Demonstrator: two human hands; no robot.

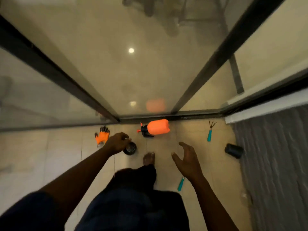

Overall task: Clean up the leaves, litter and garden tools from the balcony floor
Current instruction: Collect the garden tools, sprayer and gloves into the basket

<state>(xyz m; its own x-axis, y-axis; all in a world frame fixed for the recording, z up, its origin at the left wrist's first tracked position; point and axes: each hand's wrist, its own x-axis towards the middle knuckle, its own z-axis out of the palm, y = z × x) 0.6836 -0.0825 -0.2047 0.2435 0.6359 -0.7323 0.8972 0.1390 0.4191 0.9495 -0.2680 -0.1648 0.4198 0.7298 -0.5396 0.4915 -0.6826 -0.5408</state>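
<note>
Pot (132, 149) partly behind left hand (117, 142)

Left hand (118, 142) grips black pot (130, 149) — right hand (186, 157) spread, empty.

Floor tiles (41, 147) at 9 o'clock are free. Dark bowl (130, 148) at 11, orange sprayer (158, 127) and glass door (133, 72) at 12, hand rake (210, 133) and black pot (234, 150) at 2 block.
</note>
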